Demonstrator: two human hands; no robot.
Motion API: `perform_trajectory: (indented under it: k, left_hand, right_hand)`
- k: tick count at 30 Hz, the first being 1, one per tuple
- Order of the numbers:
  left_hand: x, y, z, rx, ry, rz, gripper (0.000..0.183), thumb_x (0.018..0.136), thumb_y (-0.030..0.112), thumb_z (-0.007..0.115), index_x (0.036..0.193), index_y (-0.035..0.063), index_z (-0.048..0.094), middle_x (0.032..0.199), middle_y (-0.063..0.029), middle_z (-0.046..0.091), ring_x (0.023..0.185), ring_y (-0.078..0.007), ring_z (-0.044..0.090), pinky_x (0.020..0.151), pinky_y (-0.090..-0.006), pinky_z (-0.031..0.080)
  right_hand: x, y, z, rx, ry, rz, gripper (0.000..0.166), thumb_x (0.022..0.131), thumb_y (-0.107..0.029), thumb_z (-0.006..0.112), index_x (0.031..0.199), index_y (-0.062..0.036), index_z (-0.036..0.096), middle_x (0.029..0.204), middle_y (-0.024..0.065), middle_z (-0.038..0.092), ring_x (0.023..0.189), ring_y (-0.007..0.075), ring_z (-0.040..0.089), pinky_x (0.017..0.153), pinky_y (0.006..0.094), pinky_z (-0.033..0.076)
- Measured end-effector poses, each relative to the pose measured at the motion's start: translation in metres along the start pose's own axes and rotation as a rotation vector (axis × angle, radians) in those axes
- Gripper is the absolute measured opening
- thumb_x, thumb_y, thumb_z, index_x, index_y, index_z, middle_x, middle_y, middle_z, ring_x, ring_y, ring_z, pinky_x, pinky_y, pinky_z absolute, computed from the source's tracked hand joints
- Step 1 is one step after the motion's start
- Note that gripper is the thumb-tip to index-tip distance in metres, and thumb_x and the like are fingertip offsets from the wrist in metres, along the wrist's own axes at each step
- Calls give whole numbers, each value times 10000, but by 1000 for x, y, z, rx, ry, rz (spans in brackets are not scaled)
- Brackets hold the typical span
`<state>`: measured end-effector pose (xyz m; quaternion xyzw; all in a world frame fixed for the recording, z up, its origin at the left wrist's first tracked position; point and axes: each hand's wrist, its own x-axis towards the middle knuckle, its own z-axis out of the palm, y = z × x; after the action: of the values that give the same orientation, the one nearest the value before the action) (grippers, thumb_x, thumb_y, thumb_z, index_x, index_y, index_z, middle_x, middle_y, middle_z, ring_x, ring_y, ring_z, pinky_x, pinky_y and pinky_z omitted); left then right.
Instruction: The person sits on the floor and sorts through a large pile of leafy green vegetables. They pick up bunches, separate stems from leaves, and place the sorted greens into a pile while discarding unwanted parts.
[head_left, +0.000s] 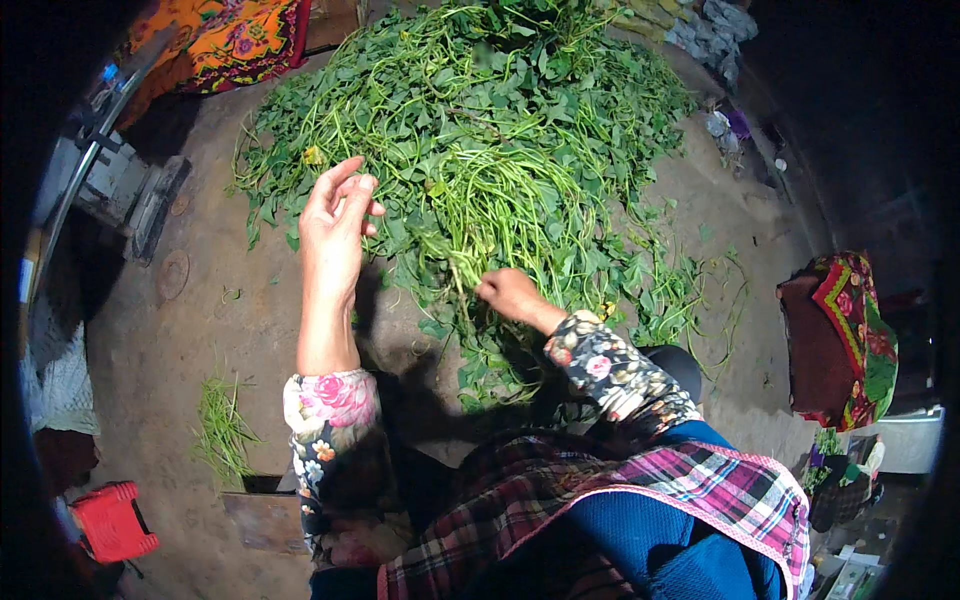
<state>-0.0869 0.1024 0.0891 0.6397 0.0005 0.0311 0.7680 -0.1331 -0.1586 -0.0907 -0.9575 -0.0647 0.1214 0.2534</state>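
Note:
A large heap of leafy green vines (555, 105) is spread over the floor before me. Near its front lies a bunch of pale green stems (499, 206), mostly stripped of leaves. My right hand (514, 294) is closed at the near end of this bunch, gripping a leafy vine stem (459, 274) that looks slightly blurred. To the left, my left hand (339, 201) is raised above the heap's edge, fingers loosely bent and apart, with nothing visible in it. Both wrists come out of flowered sleeves.
A small pile of thin green stems (223, 431) lies at left on the concrete floor (750, 225), beside a wooden board (264, 521). A red plastic object (114, 523) sits at lower left. Patterned cloths rest at upper left (232, 41) and on the right (844, 341).

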Motion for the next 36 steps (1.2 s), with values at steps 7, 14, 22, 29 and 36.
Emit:
perform_trajectory:
  k: [7,14,22,29,36]
  left_hand:
    - [7,-3,-12,3,28,33,394,935,194,636,1273,13,547,991,-23,619,742,-66,593,607,-194,446]
    - [19,-14,-8,69,26,47,394,965,229,581,1302,28,543,1064,-45,665,774,-68,615,630,-198,465]
    - [31,-39,-12,-16,-8,45,400,955,221,606,1299,28,545,1033,-40,667,751,-71,604,600,-193,445]
    - [35,-43,-19,22,-53,78,338,962,193,586,1261,36,572,954,-7,652,717,-72,590,580,-200,442]
    - [17,-23,10,142,-190,47,197,950,201,612,1048,54,700,876,-5,678,738,-67,589,619,-209,446]
  right_hand:
    - [-40,-9,-144,339,196,-37,240,940,-252,582,875,-41,676,729,56,651,672,129,581,640,305,476]
    - [-109,-65,-318,535,906,-409,264,1000,-238,539,971,-4,658,823,22,652,698,86,574,624,227,460]
    - [-137,-88,-383,648,1218,-650,251,1021,-182,496,1019,17,649,829,52,662,736,133,645,626,241,519]
    - [-95,-61,-388,488,818,-276,264,1012,-245,495,878,-46,605,720,-23,591,614,67,580,493,213,436]
    - [-84,-49,-344,695,712,-304,263,1028,-251,479,899,-50,590,738,-13,585,605,59,570,488,196,437]
